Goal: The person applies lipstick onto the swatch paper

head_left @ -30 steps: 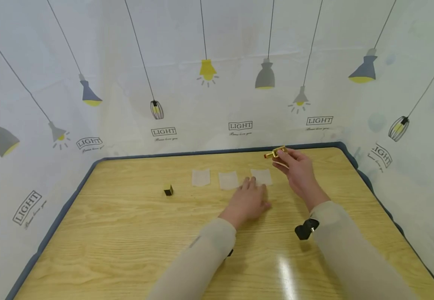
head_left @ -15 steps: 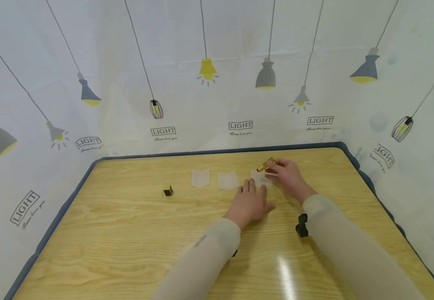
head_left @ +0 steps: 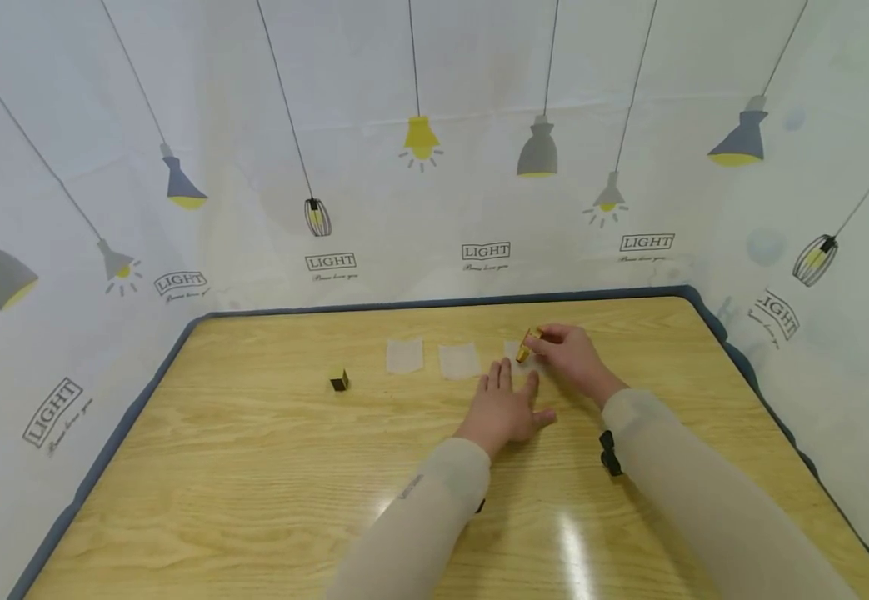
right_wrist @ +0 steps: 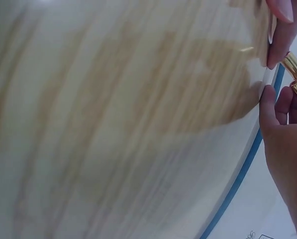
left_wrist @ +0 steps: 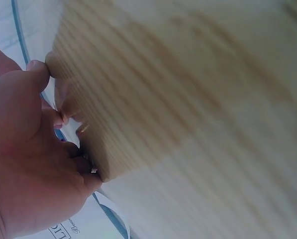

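I log the right hand (head_left: 571, 357) pinching the gold tube (head_left: 530, 342), tilted tip-down at the rightmost white square (head_left: 510, 347) near the back edge of the table (head_left: 254, 450), left hand (head_left: 504, 410) spread at its near-left corner; I judge this tip-to-sheet work, calling next for light, steady pressure.

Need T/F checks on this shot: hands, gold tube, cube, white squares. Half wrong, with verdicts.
1. The right hand holds the gold tube. True.
2. In the head view, the small cube sits on the table left of the leftmost white square. True.
3. The left hand has fingers extended at the rightmost white square. True.
4. The gold tube is held at the leftmost white square. False: it is at the rightmost one.
5. The left hand grips the small cube. False: the cube is apart from both hands.
6. Five white squares are visible. False: three.
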The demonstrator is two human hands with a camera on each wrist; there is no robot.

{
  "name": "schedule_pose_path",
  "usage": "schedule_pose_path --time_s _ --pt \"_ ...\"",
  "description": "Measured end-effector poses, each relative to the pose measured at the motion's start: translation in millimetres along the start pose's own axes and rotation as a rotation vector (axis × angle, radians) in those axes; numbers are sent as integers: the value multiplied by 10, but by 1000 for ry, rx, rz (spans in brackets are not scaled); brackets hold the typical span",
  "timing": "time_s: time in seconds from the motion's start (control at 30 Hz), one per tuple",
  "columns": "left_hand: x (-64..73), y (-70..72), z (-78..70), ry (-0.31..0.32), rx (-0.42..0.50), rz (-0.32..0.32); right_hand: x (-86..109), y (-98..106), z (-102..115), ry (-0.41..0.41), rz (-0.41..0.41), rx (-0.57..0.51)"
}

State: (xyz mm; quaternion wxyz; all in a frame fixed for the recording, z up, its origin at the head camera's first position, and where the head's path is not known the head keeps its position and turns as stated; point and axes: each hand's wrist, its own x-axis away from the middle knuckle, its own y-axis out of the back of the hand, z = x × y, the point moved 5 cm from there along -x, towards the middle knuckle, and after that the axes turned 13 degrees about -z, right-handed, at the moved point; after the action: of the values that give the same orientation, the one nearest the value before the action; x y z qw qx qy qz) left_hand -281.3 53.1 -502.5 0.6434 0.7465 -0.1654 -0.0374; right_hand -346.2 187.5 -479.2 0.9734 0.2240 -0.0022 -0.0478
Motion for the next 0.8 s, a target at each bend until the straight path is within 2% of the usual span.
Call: schedule_pose_path --time_s 0.03,0.17,0.37,0.8 --pt "20 17 -7 5 3 3 -4 -2 -11 8 -1 19" --pt "-98 -109 20 12 -16 5 8 -16 -8 32 6 57" --pt "-163 -177 39 19 -28 19 48 -33 22 50 6 94" --pt "-182 -192 54 26 -8 31 51 -79 39 54 21 99"
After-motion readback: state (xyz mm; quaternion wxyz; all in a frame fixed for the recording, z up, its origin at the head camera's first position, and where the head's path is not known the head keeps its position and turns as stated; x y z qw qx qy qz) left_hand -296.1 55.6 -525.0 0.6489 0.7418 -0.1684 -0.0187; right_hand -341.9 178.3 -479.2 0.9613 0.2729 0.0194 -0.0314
